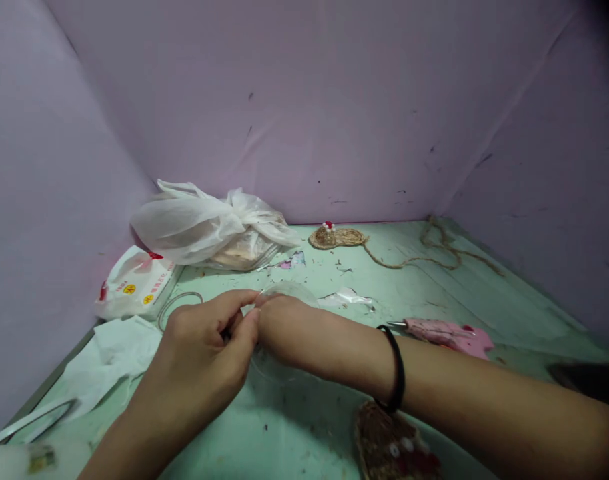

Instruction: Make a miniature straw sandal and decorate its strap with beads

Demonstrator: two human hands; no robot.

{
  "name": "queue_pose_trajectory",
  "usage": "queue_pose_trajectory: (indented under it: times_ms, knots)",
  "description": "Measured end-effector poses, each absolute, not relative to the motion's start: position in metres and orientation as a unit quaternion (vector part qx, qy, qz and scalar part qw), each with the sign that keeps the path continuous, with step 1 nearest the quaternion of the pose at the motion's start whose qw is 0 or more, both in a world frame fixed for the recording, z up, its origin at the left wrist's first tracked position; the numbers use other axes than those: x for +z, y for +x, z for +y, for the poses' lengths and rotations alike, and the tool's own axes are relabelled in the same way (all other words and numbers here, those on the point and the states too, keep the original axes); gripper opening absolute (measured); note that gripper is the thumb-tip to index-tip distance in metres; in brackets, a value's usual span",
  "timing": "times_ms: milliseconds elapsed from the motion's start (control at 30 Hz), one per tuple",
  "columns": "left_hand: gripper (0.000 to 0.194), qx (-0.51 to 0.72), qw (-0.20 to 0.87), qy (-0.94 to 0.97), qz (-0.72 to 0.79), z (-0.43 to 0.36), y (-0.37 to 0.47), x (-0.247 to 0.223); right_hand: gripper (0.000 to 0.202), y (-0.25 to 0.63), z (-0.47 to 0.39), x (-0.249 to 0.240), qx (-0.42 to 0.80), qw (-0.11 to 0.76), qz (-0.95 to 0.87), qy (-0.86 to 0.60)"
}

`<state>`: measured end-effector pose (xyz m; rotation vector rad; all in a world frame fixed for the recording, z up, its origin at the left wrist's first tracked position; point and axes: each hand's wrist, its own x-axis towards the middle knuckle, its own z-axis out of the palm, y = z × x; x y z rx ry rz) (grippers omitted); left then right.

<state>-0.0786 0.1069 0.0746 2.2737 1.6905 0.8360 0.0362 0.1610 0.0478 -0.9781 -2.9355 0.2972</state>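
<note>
Fingers [245, 331] of the left hand [204, 357], thumb and forefinger, are pinched on the near-left edge of a clear, rounded, see-through plastic piece [298, 291]. Right up against them is the right hand [287, 327], bent over so that its fingers are hidden; whether these are apart or clamped cannot be told. The plastic piece shows above and below that hand, over a pale green tabletop [304, 433]. A black band [397, 373] circles the right wrist.

With the meeting hands as the centre of the clock, a white knotted plastic bag [189, 227] lies at 11 o'clock. Between 1 and 2 is a small brown woven slipper [350, 237] with red and white beads, a brown twine [409, 260] trailing from it toward 2 o'clock. At 3 o'clock, beyond the right forearm, lies a pink-handled tool [429, 330] with a pointed metal tip. Between 4 and 5, just beneath the right wrist and cut off by the lower edge, sits a blurred, dark brown woven piece [371, 433] with red and white decoration. Between 9 and 10 rests a white packet [140, 283] with red and yellow print; between 8 and 9, a crumpled white sheet [115, 350].
</note>
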Motion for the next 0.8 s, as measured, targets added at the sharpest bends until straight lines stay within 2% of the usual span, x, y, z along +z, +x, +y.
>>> queue_pose_trajectory:
  times_ms: [167, 367, 467, 600, 667, 733, 800]
  knots:
    - [0.025, 0.283, 0.090, 0.767, 0.568, 0.109, -0.079, 0.075, 0.021, 0.036, 0.158, 0.061, 0.118, -0.043, -0.945, -0.301]
    - [0.023, 0.300, 0.102, 0.757, 0.571, 0.108, -0.081, 0.074, 0.027, 0.049, 0.148, 0.068, 0.156, 0.003, -0.932, -0.327]
    - [0.026, 0.320, 0.181, 0.736, 0.568, 0.109, -0.080, 0.075, 0.027, 0.058, 0.147, 0.070, 0.182, 0.020, -0.923, -0.338]
    - [0.040, 0.385, 0.348, 0.659, 0.545, 0.125, -0.081, 0.068, 0.028, 0.077, 0.162, 0.064, 0.293, 0.079, -0.883, -0.357]
    - [0.037, 0.434, 0.346, 0.595, 0.581, 0.140, -0.086, 0.057, 0.035, 0.088, 0.174, 0.055, 0.346, 0.115, -0.851, -0.378]
    - [0.034, 0.448, 0.359, 0.531, 0.623, 0.154, -0.093, 0.042, 0.040, 0.098, 0.185, 0.045, 0.483, 0.141, -0.781, -0.369]
    - [0.038, 0.446, 0.397, 0.500, 0.627, 0.164, -0.097, 0.027, 0.041, 0.105, 0.192, 0.036, 0.595, 0.154, -0.700, -0.364]
